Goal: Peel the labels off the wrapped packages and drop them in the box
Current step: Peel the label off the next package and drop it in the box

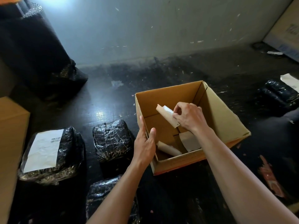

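An open cardboard box (224, 117) stands on the dark floor at centre right. Over its opening my right hand (189, 116) pinches a curled, peeled label (166, 114). My left hand (145, 143) grips the box's left wall, thumb inside and fingers outside. Two peeled labels (189, 141) lie curled on the box bottom. To the left lies a black wrapped package (53, 152) with a white label (44, 149) stuck on top. Two more black wrapped packages, one (111, 139) beside the box and one (106, 196) nearer me, show no label.
A brown carton (11, 143) stands at the left edge. A tall black bag (35, 50) leans at the back left. Another black package (278, 92) lies at the right with a paper sheet (291, 81) behind it. A flat carton (284, 33) leans on the wall.
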### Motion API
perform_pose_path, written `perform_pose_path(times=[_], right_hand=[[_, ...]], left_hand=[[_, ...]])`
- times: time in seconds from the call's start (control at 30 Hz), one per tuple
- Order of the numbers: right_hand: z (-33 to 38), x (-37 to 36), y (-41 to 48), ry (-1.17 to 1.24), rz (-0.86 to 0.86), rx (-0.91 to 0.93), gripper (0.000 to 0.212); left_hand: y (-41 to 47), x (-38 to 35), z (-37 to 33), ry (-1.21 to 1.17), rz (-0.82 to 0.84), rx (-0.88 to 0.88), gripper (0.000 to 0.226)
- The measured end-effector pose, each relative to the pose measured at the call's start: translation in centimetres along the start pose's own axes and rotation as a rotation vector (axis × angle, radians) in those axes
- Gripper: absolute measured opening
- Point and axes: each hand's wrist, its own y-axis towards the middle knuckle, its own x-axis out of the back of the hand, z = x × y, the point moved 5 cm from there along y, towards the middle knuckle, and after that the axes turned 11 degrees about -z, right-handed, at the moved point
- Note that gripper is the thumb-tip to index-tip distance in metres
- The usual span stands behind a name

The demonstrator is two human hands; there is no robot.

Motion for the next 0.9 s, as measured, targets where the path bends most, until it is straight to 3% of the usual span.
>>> perform_pose_path(times=[0.9], right_hand=[[-0.31, -0.15, -0.07, 0.006, 0.1, -0.076, 0.031]], left_hand=[[0.02, -0.01, 0.21, 0.045, 0.004, -0.006, 0.068]])
